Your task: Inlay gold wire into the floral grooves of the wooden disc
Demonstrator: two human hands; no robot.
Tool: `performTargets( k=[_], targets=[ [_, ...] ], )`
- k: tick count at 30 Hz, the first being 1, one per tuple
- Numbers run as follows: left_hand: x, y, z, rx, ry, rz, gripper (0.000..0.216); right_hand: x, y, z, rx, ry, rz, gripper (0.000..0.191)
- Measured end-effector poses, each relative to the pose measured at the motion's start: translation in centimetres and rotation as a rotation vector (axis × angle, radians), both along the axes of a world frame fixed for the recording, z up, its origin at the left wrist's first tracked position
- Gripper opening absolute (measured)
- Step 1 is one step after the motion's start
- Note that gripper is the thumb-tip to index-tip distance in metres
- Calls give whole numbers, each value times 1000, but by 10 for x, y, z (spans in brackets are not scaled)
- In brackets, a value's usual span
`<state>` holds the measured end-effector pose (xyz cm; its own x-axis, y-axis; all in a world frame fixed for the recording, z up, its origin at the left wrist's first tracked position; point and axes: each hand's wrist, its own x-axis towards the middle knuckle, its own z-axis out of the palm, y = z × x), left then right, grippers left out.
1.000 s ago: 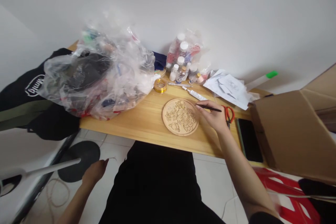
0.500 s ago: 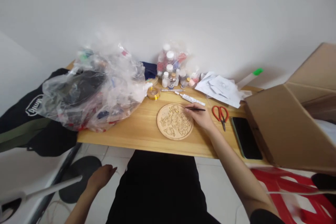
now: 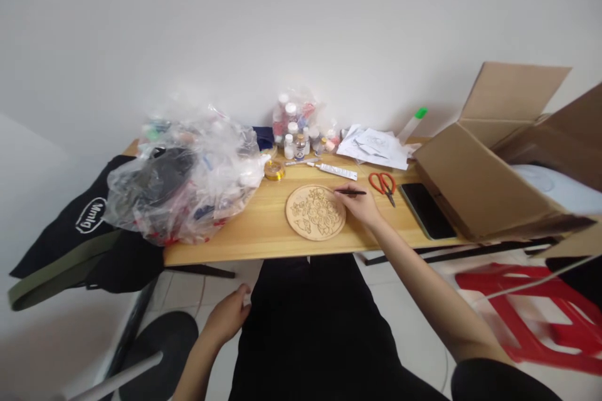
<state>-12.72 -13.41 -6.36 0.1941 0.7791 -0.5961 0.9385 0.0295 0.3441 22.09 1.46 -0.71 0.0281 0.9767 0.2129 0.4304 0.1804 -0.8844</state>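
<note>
My right hand [image 3: 360, 202] is closed in a pinch around a slim black pen-like tool [image 3: 352, 192]. The tool is held almost level over the right edge of a round wooden disc [image 3: 316, 233]. Fine gold-coloured lines form a flower pattern on the disc, which lies flat on the table. Below the table's front edge, by my left thigh, my left hand [image 3: 227, 317] hangs with loosely bent fingers. A gap shows between its thumb and fingers, and I see nothing in it. Behind the disc are a spool of gold wire [image 3: 274, 170] and a white tube [image 3: 337, 171].
Orange-handled scissors [image 3: 383, 185] and a phone [image 3: 427, 212] lie right of the disc, beside an open cardboard box [image 3: 489, 188]. Small bottles [image 3: 300, 147] and papers [image 3: 376, 145] line the back. A heap of plastic bags [image 3: 202, 182] covers the left. A red stool [image 3: 531, 313] stands below right.
The view has shifted, showing more of the box. My left hand has come closer to my thigh. My right hand still holds the black tool at the disc's right edge.
</note>
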Motion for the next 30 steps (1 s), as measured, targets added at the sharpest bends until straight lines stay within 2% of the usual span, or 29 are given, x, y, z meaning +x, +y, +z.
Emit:
performTargets(
  k=[4,6,8,9,11,13,15,18,21,26,30],
  targets=[
    [43,11,52,122,-264,-74,26,5,-6,7,36,57,-72,26],
    [70,19,72,194,-385,-138,26,6,-7,9,41,93,-95,28],
    [101,30,83,426,-526,-330,23,5,-7,11,31,125,-97,27],
    [117,36,85,518,-519,-429,23,4,-5,12,22,137,-92,27],
    [148,49,80,677,-416,-615,33,4,-1,16,4,154,-72,25],
    [174,60,70,818,-285,-746,59,5,4,20,-10,159,-48,23],
    [194,67,60,888,-168,-817,86,7,7,23,-20,151,-31,20],
    [210,70,50,896,-83,-847,103,11,6,21,-27,136,-12,15],
    [215,71,44,942,-12,-855,96,12,4,13,-17,124,36,10],
    [214,75,38,1087,-73,-848,45,8,7,5,33,48,173,6],
    [212,79,38,1061,-118,-863,41,8,8,6,76,-62,217,11]
  ],
)
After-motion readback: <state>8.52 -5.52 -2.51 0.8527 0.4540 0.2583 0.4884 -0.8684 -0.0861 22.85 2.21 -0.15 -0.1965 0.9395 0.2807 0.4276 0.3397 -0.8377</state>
